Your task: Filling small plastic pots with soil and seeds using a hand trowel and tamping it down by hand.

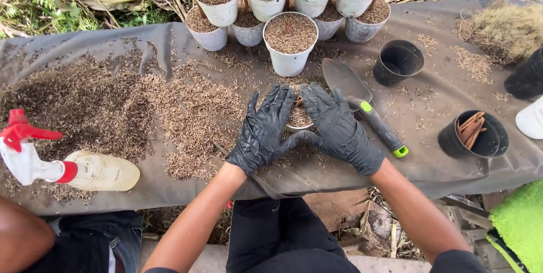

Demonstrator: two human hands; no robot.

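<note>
Both of my hands wear black gloves and cup a small white pot (298, 118) filled with brown husk on a dark sheet (430, 154). My left hand (263, 130) wraps the pot's left side. On its right side rests my right hand (341, 129). A short brown stick pokes up from the husk between my fingers. Most of the pot is hidden by the gloves.
A trowel (362, 98) with black-and-green handle lies just right of my hands. Several filled white pots (289, 41) stand at the back. Two black pots (397, 61) (472, 134) sit right, one holding sticks. A husk pile (113, 103) and a spray bottle (68, 165) lie left.
</note>
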